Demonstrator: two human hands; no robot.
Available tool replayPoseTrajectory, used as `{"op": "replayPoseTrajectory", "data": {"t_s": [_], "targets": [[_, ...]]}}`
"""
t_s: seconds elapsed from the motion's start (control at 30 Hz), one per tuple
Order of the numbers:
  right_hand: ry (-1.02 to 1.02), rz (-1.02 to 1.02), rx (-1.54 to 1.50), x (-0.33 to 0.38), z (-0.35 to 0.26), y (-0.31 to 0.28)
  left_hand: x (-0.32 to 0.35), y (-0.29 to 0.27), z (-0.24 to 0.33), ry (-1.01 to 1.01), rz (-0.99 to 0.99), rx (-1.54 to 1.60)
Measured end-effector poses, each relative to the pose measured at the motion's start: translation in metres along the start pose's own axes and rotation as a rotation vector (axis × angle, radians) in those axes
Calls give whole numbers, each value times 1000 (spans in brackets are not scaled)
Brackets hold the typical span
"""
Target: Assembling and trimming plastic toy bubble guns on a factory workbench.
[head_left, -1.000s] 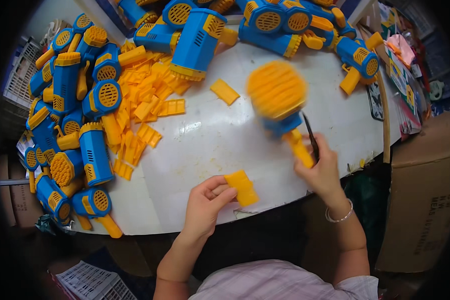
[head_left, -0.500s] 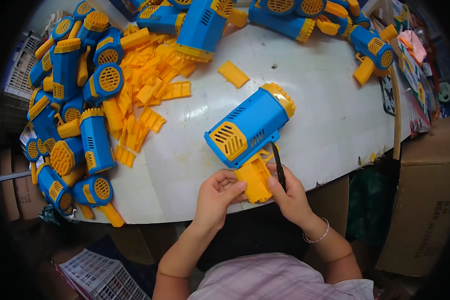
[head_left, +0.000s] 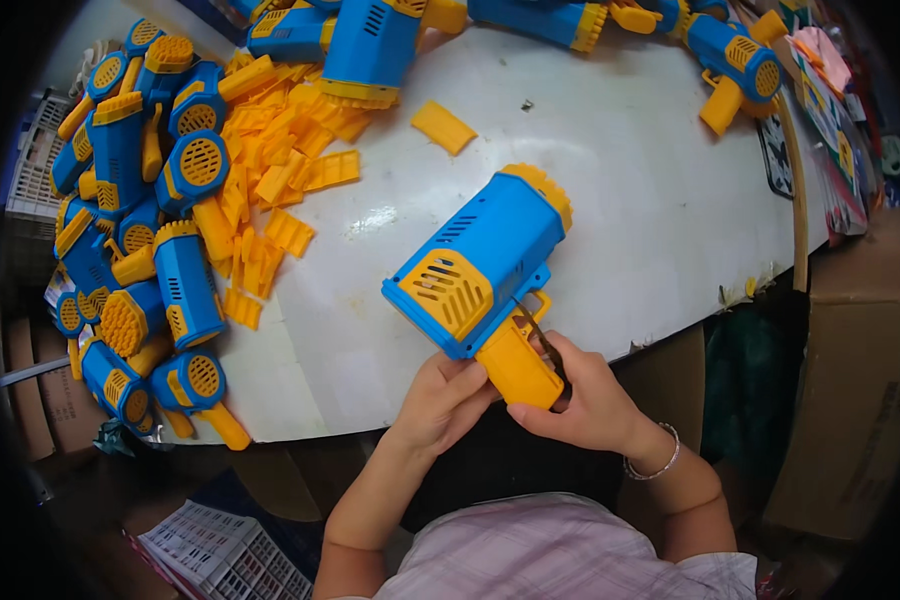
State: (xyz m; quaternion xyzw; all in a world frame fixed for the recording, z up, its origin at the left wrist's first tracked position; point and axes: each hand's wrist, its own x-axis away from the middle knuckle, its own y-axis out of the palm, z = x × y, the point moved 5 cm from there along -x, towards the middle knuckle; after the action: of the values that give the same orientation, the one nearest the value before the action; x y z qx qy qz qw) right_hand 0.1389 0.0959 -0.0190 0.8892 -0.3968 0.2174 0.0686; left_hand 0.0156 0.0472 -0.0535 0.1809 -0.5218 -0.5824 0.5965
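Note:
A blue and yellow toy bubble gun (head_left: 490, 265) lies tilted in front of me. Its wide toothed muzzle points up and right, and its yellow handle (head_left: 518, 365) comes down toward me. My left hand (head_left: 440, 402) is closed, thumb and fingers pressed at the left side of the handle, just below the blue body. Around the right side and lower end of that handle curls my right hand (head_left: 590, 395). A slim black tool (head_left: 548, 345) runs along the handle from the right palm toward the trigger; its kind is unclear.
Several similar bubble guns (head_left: 192, 290) are heaped along the table's left side, others along the far edge. Beside the left heap spreads a pile of yellow plastic covers (head_left: 280, 150), with one loose cover (head_left: 444, 127) apart. A cardboard box (head_left: 850, 400) stands at the right, a white crate (head_left: 225, 550) lower left.
The handle, earlier showing a yellow piece with open recesses, now has a smooth face. My right hand has shifted to wrap the handle's lower end. The view has moved slightly.

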Motion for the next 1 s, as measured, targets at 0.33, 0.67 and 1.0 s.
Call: {"op": "replayPoseTrajectory", "data": {"t_s": [0.33,0.67,1.0], "targets": [[-214,234,237,-7,21,-12,-15,-4,-7,-72,184,-211],[-152,199,152,-4,26,-21,-18,1,-14,-93,196,-248],[-201,173,24,3,26,-30,-28,29,-22,27,100,-289]]}}
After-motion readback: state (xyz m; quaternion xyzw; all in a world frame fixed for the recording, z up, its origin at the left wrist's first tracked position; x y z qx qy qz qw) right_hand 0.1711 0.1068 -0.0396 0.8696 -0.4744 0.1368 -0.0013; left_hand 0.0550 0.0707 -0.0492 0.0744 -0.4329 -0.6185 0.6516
